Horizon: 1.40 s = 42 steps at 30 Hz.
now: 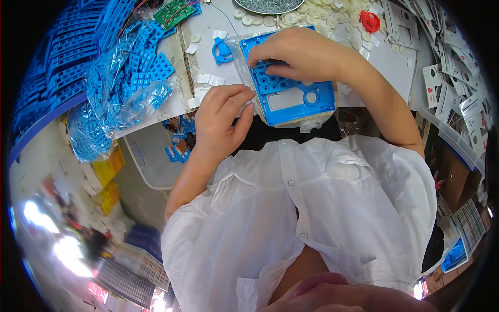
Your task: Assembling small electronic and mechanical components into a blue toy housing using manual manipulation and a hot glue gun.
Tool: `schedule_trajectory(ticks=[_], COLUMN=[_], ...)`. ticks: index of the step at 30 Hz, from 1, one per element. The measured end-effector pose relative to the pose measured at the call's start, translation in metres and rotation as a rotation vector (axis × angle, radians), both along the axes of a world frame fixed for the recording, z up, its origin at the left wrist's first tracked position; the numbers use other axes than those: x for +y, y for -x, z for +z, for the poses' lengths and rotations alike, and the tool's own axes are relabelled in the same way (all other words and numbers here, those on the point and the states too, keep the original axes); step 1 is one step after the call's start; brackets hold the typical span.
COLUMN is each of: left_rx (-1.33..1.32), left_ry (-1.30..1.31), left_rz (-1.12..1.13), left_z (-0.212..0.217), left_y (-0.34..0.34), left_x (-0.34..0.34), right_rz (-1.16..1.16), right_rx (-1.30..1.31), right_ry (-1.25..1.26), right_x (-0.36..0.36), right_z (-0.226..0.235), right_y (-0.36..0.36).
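Note:
A blue plastic housing (293,114) with a rectangular window and a round ring lies on a plastic bag at the table's front edge. Inside it sits a blue keypad (273,85) with rows of square keys. My right hand (296,54) reaches over the housing from the right, fingers bent down and closed at the keypad's upper part; the fingertips are partly hidden. At the housing's left edge is my left hand (221,117), its fingers curled and thumb drawn in. Something pale shows between thumb and forefinger, too small to name.
Bagged blue keypads (138,78) and stacked blue parts (57,67) fill the left. A blue ring piece (222,51), pale discs (317,13), a red coil (369,22) and a bowl of small metal parts (267,5) lie behind. White panels (452,67) crowd a right-hand bin.

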<state>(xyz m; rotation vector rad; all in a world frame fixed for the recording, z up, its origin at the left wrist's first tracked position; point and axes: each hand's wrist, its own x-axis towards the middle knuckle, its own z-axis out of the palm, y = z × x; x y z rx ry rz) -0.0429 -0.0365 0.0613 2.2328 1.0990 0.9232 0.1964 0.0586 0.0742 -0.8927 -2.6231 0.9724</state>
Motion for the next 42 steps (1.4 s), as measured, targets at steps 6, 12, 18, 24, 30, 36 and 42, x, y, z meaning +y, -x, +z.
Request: schedule_trajectory(ticks=[6,12,18,24,30,36,42], left_rx=[0.035,0.116,0.162,0.376,0.401,0.581,0.857], left_ry=[-0.044,-0.052,-0.058,-0.127,-0.061,-0.293,-0.360], left_rz=[-0.045,-0.079,-0.140,-0.131,-0.191,0.255,0.326], left_z=[-0.006,-0.011,-0.011,0.001,0.007,-0.002,-0.010], left_y=[-0.005,-0.011,-0.009,-0.007,-0.004,0.039,0.062], left_x=[0.000,0.001,0.005,0.014,0.026,0.136,0.191], right_rz=[0.044,-0.033,-0.199,-0.135,-0.120,-0.206,-0.249], right_rx=[-0.007,-0.075,0.090,-0.181,-0.222,-0.025,0.067], right_ry=[-0.082,-0.162,-0.408,-0.289,-0.255,-0.250,-0.259], right_x=[0.000,-0.009,-0.043,-0.097,-0.097,-0.081,-0.078], right_z=[0.001,0.005,0.007,-0.004,-0.003,0.013,0.016], right_y=[0.004,0.005,-0.027,-0.020,-0.020,-0.027,-0.039])
